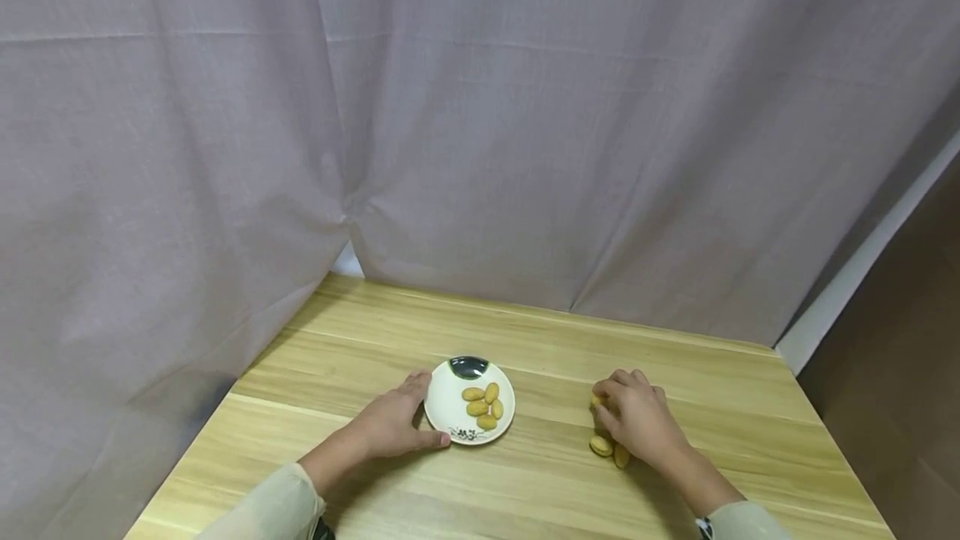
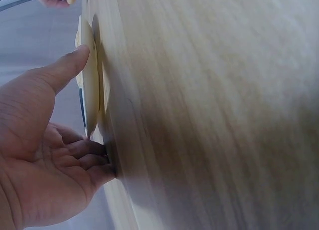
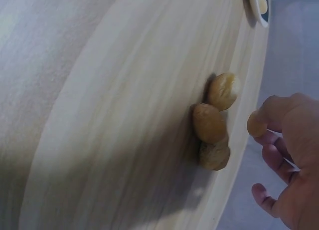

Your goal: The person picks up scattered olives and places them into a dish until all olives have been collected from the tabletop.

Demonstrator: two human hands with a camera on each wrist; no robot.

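A small round white plate (image 1: 445,397) with a dark patch and a floral mark carries several small oval yellow-brown pieces (image 1: 477,408). My left hand (image 1: 393,423) holds the plate at its left side, thumb on the near rim and fingers round the far left edge. In the left wrist view, the plate (image 2: 90,98) stands between thumb and fingers. My right hand (image 1: 641,419) pinches one oval piece (image 3: 256,124) in its fingertips above the table. Below it lie three wrinkled oval pieces (image 3: 209,123) close together; in the head view the hand partly hides them.
The wooden table (image 1: 540,482) spans the space under both hands. Grey cloth (image 1: 525,148) hangs behind its far edge and along the left side. A brown panel (image 1: 892,373) stands along the right edge.
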